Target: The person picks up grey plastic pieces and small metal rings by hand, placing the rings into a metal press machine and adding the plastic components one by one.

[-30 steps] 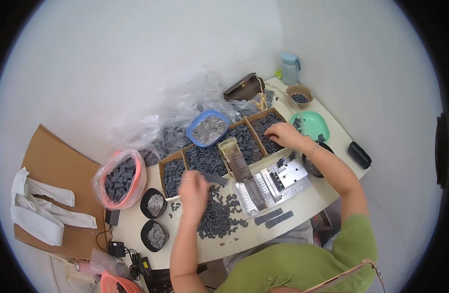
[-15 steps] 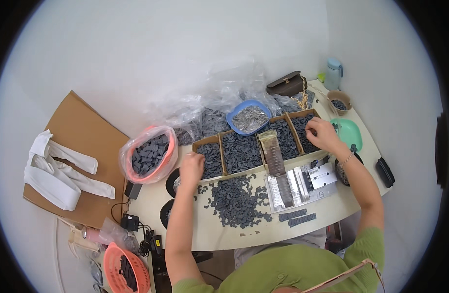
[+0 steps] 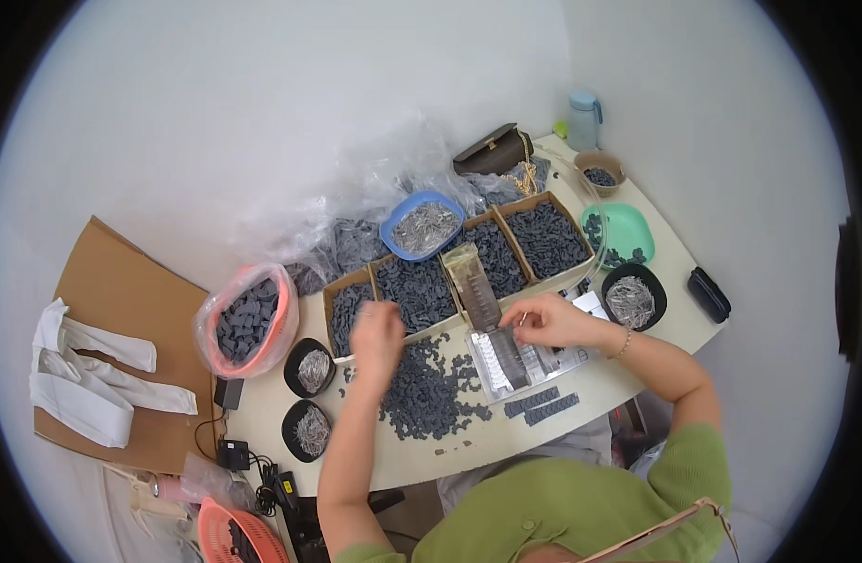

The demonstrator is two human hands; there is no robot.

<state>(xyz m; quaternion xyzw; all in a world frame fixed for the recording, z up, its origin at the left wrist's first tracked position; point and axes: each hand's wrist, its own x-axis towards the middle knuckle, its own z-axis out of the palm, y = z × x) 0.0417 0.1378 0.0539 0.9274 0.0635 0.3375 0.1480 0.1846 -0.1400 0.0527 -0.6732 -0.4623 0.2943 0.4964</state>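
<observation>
My left hand [image 3: 377,336] hovers over the front of the leftmost cardboard box [image 3: 348,314] of small dark grey parts. Its fingers are curled together and partly blurred, so whatever they hold does not show. My right hand [image 3: 555,322] is above the metal fixture [image 3: 492,375], thumb and fingers pinched by a clear ribbed strip [image 3: 480,298] that slopes onto it. What the pinch holds is too small to name. A loose pile of grey parts [image 3: 426,399] lies between my forearms, and two rows of joined grey pieces [image 3: 551,409] rest in front of the fixture.
A blue bowl [image 3: 421,225] of metal pins stands behind the boxes. Black bowls [image 3: 309,368] of pins are at left, another black bowl [image 3: 634,298] at right beside a green tray [image 3: 628,235]. A pink basket [image 3: 248,319] stands far left; a black case [image 3: 709,295] sits near the right edge.
My right hand has come from the rightmost box, leftward and nearer, to the fixture. My left hand has shifted slightly right across the leftmost box. The whole view has swung, uncovering the black bowls.
</observation>
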